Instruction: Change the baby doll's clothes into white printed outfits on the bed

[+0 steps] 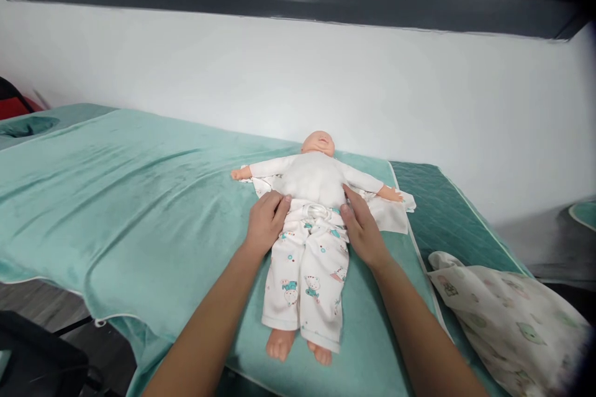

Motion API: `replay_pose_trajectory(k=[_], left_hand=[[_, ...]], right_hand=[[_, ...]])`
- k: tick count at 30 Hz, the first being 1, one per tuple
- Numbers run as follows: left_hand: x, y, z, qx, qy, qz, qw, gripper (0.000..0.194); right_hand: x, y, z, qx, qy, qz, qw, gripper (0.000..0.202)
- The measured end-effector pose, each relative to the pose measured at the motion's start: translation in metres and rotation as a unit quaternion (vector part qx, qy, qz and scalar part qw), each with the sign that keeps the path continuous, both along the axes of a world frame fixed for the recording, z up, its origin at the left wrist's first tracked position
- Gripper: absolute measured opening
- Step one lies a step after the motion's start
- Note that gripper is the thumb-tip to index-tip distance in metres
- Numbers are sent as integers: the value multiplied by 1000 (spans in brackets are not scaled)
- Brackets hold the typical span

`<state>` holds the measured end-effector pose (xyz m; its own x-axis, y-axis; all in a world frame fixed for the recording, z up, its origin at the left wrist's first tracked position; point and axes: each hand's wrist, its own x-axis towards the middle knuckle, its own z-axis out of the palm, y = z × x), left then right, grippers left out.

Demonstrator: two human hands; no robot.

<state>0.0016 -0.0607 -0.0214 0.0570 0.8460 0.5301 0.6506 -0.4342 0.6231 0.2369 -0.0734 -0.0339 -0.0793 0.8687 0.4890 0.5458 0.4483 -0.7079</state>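
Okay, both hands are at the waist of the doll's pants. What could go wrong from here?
The pants might twist if the left hand and right hand pull unevenly. The printed cloth, lying partly under the doll, could get creased. The doll might also slide, as it seems to lie loose on the green sheet.

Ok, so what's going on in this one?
A person has both bare hands at the waist of a baby doll with a white cloth torso. The left hand and right hand are at opposite sides of its white cartoon-print cloth pants, which cover the legs up to the waist. The doll lies face up on a teal plush cover, a white printed cloth garment spread partly beneath it.
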Motion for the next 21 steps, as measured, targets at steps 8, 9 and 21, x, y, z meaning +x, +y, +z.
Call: replay_pose_trajectory(k=[8, 9, 21], left_hand=[[3, 5, -3, 5, 14, 1, 1000, 37], [3, 5, -3, 4, 16, 0, 1000, 37], [2, 5, -2, -14, 7, 0, 1000, 38]], right_hand=[[-3, 21, 17, -9, -66, 0, 998, 44], [-4, 25, 20, -21, -67, -2, 998, 44], [-3, 26, 6, 0, 131, -95, 987, 39]])
